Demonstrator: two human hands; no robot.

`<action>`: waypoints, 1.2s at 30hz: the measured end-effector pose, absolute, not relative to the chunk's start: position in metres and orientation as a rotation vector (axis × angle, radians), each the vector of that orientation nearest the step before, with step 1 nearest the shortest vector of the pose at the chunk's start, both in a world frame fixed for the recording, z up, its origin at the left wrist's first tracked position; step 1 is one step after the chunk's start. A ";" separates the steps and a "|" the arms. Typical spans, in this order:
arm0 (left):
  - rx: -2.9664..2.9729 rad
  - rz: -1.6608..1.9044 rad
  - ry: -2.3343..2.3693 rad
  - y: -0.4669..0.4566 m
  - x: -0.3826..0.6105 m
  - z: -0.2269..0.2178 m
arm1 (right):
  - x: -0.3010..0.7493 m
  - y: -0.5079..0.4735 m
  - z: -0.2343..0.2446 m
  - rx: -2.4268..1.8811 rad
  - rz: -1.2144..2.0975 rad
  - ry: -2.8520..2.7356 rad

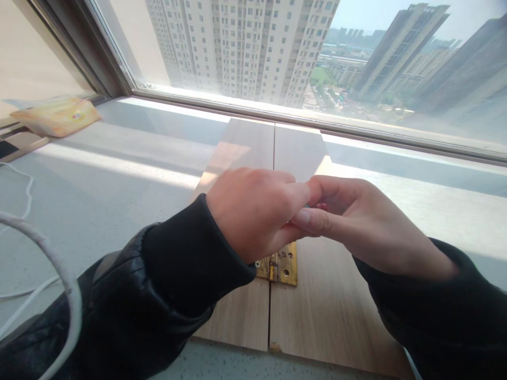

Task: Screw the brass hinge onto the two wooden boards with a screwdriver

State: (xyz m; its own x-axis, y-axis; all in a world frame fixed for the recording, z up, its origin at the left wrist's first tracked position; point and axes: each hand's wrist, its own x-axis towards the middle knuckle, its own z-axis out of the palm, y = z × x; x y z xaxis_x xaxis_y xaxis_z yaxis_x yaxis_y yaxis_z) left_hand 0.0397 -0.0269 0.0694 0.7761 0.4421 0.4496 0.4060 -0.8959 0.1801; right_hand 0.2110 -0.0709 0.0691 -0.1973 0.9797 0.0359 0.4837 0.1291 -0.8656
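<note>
My left hand (253, 211) is closed, its back toward me and its fingers curled in against the other hand. Thumb and forefinger of my right hand (348, 216) meet the left fingertips in a pinch. Something small with a reddish and a teal bit shows between the fingers, too covered to name. Below the hands, a brass hinge (291, 266) lies across the seam of two wooden boards, the left board (241, 311) and the right board (336, 316). A screw head sits in its left leaf; open holes show in the right leaf. My left hand hides the hinge's upper part.
The boards rest on a pale speckled windowsill (119, 179), their far ends near the window frame (237, 112). A yellow packet (59, 116) lies at the far left. A white cable (73, 295) loops at the left, in front of my left sleeve.
</note>
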 end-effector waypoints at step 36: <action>2.237 1.072 0.416 -0.021 0.051 0.036 | 0.215 -0.080 0.077 -1.268 1.047 -1.890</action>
State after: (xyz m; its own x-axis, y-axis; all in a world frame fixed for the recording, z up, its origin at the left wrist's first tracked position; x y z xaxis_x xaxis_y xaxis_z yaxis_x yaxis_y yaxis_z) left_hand 0.0513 -0.0214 0.0365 0.6215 0.5163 0.5892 0.0166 -0.7606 0.6490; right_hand 0.2149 -0.0795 0.0773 -0.3418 0.9374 0.0666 0.4407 0.2225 -0.8697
